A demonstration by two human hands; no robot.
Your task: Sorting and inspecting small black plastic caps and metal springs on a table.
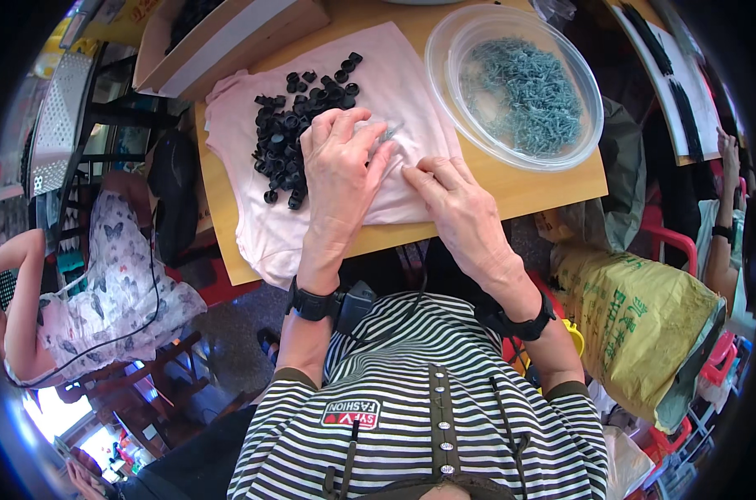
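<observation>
A pile of small black plastic caps (282, 137) lies on a pale pink cloth (378, 62) spread over the table. My left hand (343, 162) is beside the pile's right side, its fingers curled and its palm hidden; whatever they hold cannot be made out. Just past its fingertips, a few small grey screws (388, 132) show on the cloth. To the right, my right hand (461, 204) has thumb and index finger pinched together low over the cloth. What is between those fingertips is too small to name.
A round clear plastic tub (598, 125) of grey screws stands at the table's back right. At the back left is an open cardboard box (236, 46). A yellow woven sack (636, 325) stands right of the table. Other people sit at left and right.
</observation>
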